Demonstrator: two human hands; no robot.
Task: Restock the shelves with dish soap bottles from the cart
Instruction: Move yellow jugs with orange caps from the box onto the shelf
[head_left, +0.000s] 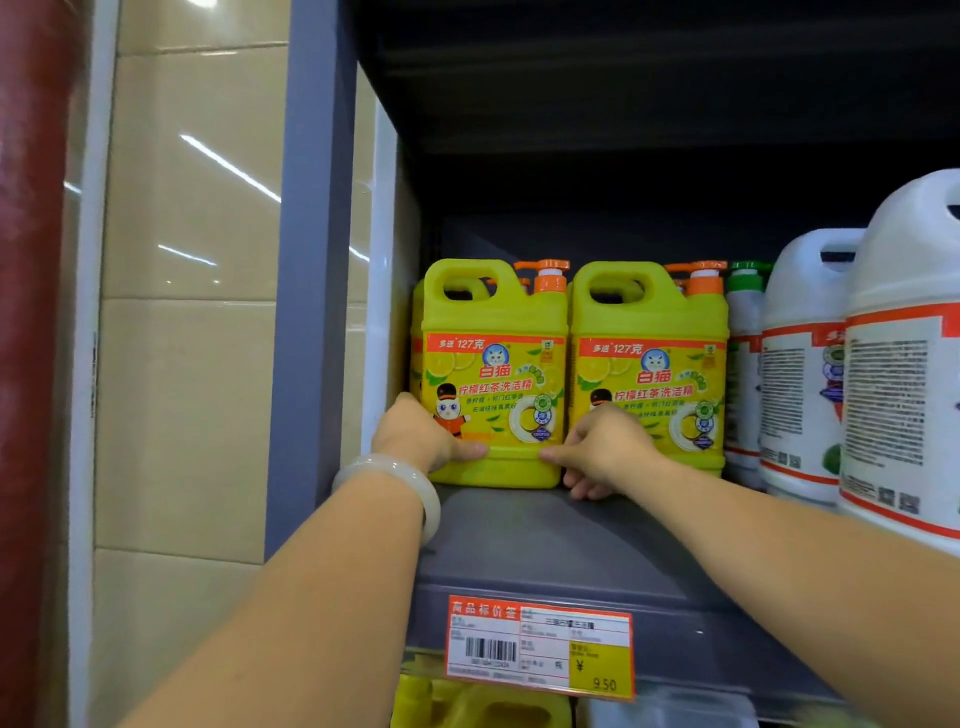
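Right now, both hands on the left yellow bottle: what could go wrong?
1. The left yellow bottle almost touches the right yellow bottle; the right hand, wedged between them, could knock that neighbour.
2. The left hand sits against the shelf's side wall; fingers could get pinched.

Left yellow-green dish soap jug (493, 374) upright on grey shelf (545, 540), centre of frame, label facing me, orange pump top at its right shoulder, moulded handle at upper left. I see my left hand (421, 436) gripping its lower left corner and my right hand (602, 449) gripping its lower right edge. Second identical jug (649, 374) upright just right of it, sides touching or nearly so. More yellow-green jugs (415, 332) partly hidden behind front row.
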